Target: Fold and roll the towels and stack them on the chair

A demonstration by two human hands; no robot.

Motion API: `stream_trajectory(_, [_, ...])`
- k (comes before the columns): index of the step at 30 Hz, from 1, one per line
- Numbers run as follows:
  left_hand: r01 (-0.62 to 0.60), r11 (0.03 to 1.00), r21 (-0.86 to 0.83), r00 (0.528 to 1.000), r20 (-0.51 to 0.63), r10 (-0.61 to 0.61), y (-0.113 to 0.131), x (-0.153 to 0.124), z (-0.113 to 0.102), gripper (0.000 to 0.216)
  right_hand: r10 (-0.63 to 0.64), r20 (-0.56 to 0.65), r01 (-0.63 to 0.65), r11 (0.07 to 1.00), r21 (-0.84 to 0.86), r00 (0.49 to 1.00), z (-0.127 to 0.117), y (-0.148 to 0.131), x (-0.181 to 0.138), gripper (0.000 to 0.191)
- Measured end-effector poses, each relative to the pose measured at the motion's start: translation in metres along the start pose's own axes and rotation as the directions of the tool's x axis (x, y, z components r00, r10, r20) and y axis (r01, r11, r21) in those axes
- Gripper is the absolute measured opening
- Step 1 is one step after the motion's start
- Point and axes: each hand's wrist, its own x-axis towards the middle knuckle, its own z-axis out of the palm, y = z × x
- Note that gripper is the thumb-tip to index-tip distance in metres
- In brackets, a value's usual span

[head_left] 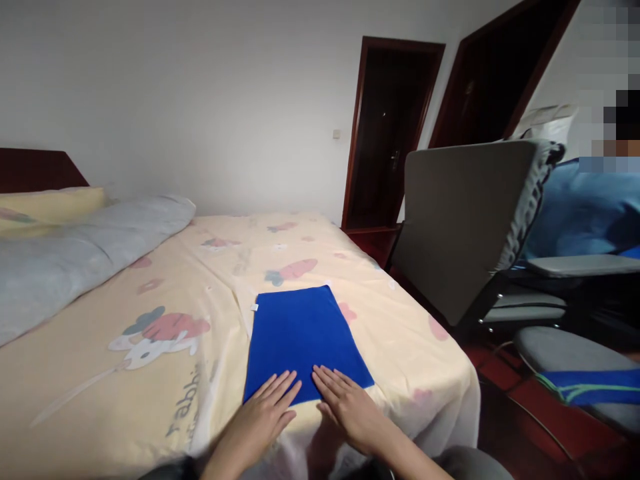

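Observation:
A blue cloth (303, 337) lies spread flat near the front edge of the bed, with a small white tag at its far left corner. My left hand (270, 407) rests on the cloth's near edge, palm down with its fingers stretched out. Beside it, my right hand (345, 403) also lies palm down, its fingertips on the near part of the cloth. Neither hand grips anything. Under the cloth is a pale yellow bedsheet (395, 333) printed with carrots and rabbits.
A rolled grey quilt (100, 243) and a yellow pillow (55, 203) lie at the left. Right of the bed stand a large grey-brown panel (465, 220) and a grey stool seat (560, 353) with blue cloth on it. A person in a blue top (580, 207) is beyond the panel.

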Motion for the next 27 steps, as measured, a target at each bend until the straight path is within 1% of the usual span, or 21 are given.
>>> stream_trajectory(2, [0.023,1.000,0.002,1.000,-0.013,-0.023,-0.010,-0.014,-0.004,0.058,0.079,0.003,-0.079,0.997,-0.008,0.997,-0.010,0.015,-0.015,0.052])
stream_trajectory(4, [0.058,0.998,-0.008,0.997,-0.049,-0.059,-0.019,-0.028,-0.007,0.055,0.138,-0.021,-0.138,0.990,-0.003,0.990,-0.019,0.028,-0.028,0.049])
stream_trajectory(8, [0.086,0.996,-0.038,0.988,-0.127,-0.091,-0.032,-0.046,-0.013,0.044,0.143,-0.071,-0.141,0.989,0.038,0.987,-0.031,0.048,-0.040,0.040])
stream_trajectory(11, [0.084,0.995,-0.049,0.981,-0.173,-0.091,-0.034,-0.046,-0.014,0.035,0.158,-0.066,-0.156,0.987,0.045,0.985,-0.037,0.054,-0.035,0.036])
stream_trajectory(14, [0.102,0.989,-0.104,0.970,-0.211,-0.122,-0.036,-0.041,-0.015,0.024,0.194,-0.040,-0.191,0.979,0.072,0.980,-0.043,0.054,-0.026,0.034])
stream_trajectory(17, [0.138,0.971,-0.197,0.958,-0.222,-0.182,-0.038,-0.036,-0.018,0.025,0.238,-0.028,-0.231,0.961,0.151,0.971,-0.049,0.055,-0.019,0.031])
stream_trajectory(20, [0.172,0.947,-0.273,0.951,-0.203,-0.231,-0.038,-0.035,-0.023,0.014,0.276,-0.035,-0.262,0.940,0.217,0.961,-0.053,0.058,-0.016,0.029])
stream_trajectory(23, [0.164,0.935,-0.315,0.956,-0.182,-0.229,-0.036,-0.035,-0.025,0.015,0.250,-0.015,-0.237,0.936,0.261,0.968,-0.054,0.061,-0.017,0.028])
stream_trajectory(25, [0.162,0.931,-0.328,0.954,-0.188,-0.232,-0.035,-0.034,-0.025,0.017,0.230,0.008,-0.223,0.933,0.283,0.973,-0.054,0.064,-0.018,0.028])
stream_trajectory(27, [0.181,0.923,-0.341,0.948,-0.189,-0.256,-0.035,-0.030,-0.025,0.019,0.241,0.019,-0.236,0.924,0.302,0.970,-0.054,0.067,-0.018,0.028])
